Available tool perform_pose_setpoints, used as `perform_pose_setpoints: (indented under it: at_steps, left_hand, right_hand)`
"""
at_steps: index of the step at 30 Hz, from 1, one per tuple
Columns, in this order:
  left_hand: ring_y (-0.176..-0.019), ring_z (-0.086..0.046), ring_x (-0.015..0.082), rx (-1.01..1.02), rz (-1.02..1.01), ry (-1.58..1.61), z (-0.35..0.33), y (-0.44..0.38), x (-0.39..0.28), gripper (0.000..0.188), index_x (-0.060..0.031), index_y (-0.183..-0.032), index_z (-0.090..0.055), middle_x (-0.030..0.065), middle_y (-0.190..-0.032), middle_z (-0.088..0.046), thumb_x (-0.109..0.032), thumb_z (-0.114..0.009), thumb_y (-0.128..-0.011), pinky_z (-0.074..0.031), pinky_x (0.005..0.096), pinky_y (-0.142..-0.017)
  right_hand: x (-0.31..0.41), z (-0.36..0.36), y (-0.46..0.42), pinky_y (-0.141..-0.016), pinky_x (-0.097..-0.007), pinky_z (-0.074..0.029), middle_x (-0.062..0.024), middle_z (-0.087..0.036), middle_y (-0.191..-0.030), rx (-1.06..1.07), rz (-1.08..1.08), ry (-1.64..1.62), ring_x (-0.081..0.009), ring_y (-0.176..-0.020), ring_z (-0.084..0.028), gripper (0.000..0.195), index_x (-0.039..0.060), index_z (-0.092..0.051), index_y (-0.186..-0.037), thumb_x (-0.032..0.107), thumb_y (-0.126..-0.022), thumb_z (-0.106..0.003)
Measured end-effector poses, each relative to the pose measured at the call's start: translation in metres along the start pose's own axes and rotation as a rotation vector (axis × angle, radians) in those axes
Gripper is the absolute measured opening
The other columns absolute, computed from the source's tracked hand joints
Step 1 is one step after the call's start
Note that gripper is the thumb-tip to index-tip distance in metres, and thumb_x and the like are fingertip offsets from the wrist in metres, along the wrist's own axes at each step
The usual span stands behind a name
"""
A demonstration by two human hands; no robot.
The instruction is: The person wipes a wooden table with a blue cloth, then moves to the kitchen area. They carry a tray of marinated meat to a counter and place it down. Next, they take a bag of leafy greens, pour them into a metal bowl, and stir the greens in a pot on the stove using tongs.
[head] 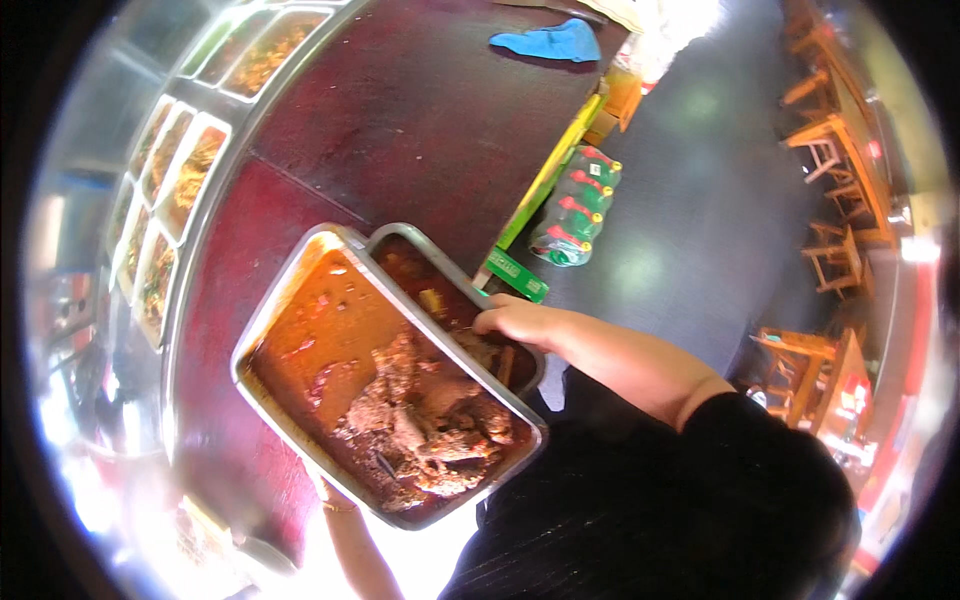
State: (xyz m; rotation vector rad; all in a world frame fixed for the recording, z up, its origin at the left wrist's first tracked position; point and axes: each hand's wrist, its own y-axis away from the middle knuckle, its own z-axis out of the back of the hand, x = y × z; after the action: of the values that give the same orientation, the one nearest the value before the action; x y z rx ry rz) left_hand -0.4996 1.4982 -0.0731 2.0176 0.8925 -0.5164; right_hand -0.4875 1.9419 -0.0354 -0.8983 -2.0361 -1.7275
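A deep rectangular metal pan (309,241) of orange-brown sauce is held out in front of me. Chunks of dark cooked meat (420,427) are heaped at its near end. At its right, partly covered by it, is a second metal pan (409,232) with dark reddish-brown liquid and a few solid pieces. My right hand (517,321) grips the outer rim of this second pan, fingers bent over the edge. My left hand (321,484) supports the larger pan from its left side; most of its fingers are hidden behind the pan wall.
Under the pans runs a dark red counter (360,112). Trays of food (195,169) stand behind a metal edge at left. A blue cloth (551,41) lies on the counter. Beyond a yellow-green edge strip (555,172), shrink-wrapped bottles (577,206) stand low down. Wooden stools (836,259) line the right.
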Motion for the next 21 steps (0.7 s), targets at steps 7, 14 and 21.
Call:
perform_pose_setpoints:
  at_steps: [7,14,21]
  left_hand:
    - [-0.125,-0.051,0.0294,0.11,0.229,-0.015,-0.014,-0.003,-0.031,0.089,-0.0095,-0.141,-0.043,0.0109,-0.138,-0.052,-0.067,-0.065,-0.077,-0.045,0.046,-0.102]
    - [-0.1,-0.062,0.022,0.075,0.268,-0.223,-0.012,-0.044,-0.047,0.092,-0.0043,-0.126,-0.053,0.0076,-0.108,-0.064,-0.066,-0.079,-0.063,-0.053,0.0388,-0.087]
    - [-0.082,-0.066,0.0168,0.199,0.184,-0.533,-0.069,-0.062,-0.089,0.09,-0.0061,-0.119,-0.057,0.0035,-0.096,-0.066,-0.075,-0.073,-0.063,-0.057,0.0302,-0.069]
  right_hand:
    - [-0.025,0.012,0.053,-0.071,-0.0359,-0.054,-0.0143,-0.066,-0.09,-0.145,-0.014,-0.385,-0.0239,-0.079,-0.065,0.033,-0.0022,-0.058,-0.111,0.005,-0.079,-0.058]
    - [-0.048,0.007,0.102,-0.079,-0.0375,-0.054,-0.0137,-0.066,-0.097,-0.226,0.085,-0.474,-0.0248,-0.084,-0.065,0.039,-0.0023,-0.057,-0.116,0.003,-0.078,-0.052]
    - [-0.076,-0.001,0.119,-0.068,-0.0318,-0.053,-0.0108,-0.066,-0.089,-0.31,0.2,-0.533,-0.0213,-0.076,-0.063,0.033,-0.0025,-0.06,-0.105,0.004,-0.072,-0.056]
